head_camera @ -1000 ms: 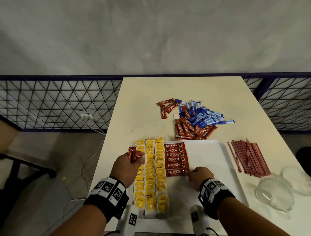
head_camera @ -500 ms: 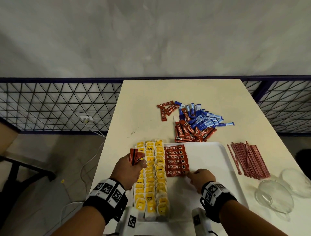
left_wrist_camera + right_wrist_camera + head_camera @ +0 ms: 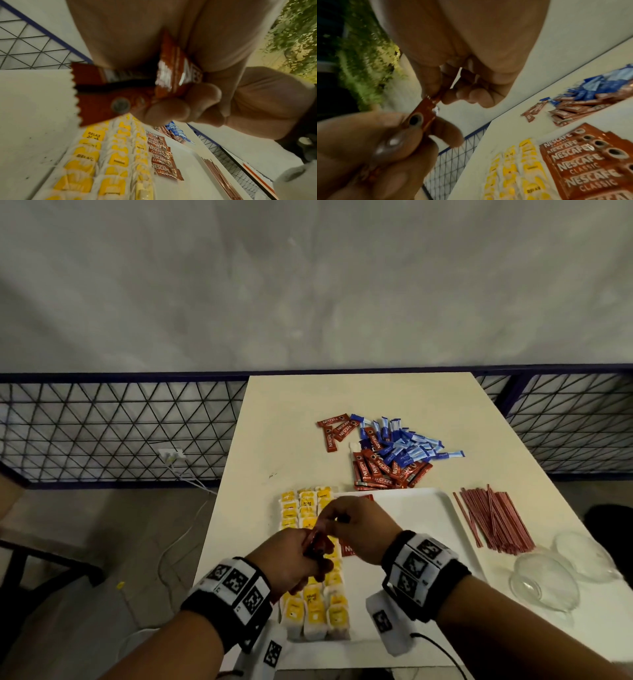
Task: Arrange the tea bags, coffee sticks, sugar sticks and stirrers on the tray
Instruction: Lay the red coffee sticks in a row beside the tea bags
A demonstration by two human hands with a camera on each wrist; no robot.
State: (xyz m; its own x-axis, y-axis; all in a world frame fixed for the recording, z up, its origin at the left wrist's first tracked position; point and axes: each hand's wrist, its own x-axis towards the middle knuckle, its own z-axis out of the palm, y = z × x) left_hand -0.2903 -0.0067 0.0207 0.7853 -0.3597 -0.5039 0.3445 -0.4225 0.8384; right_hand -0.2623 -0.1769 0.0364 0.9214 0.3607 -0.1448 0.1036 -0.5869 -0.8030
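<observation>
My left hand (image 3: 301, 556) grips a small bunch of red coffee sticks (image 3: 120, 97) above the tea bags. My right hand (image 3: 346, 522) pinches the top end of one coffee stick (image 3: 426, 108) from that bunch. Both hands hover over the left part of the white tray (image 3: 418, 518). Yellow tea bags (image 3: 308, 607) lie in three columns along the tray's left side. A column of red coffee sticks (image 3: 583, 162) lies next to them, mostly hidden by my hands in the head view. Loose coffee sticks (image 3: 387, 470) and blue sugar sticks (image 3: 411, 446) are heaped beyond the tray. Red stirrers (image 3: 493, 522) lie right of the tray.
Two clear glass bowls (image 3: 544, 583) sit at the table's right front. The cream table (image 3: 342, 398) ends at a blue wire-mesh fence (image 3: 120, 426). A cable (image 3: 185, 474) runs down to the floor on the left.
My right hand has lifted off the laid coffee sticks and moved up and left to meet my left hand. It now pinches a stick from the bunch. My left hand shifted right.
</observation>
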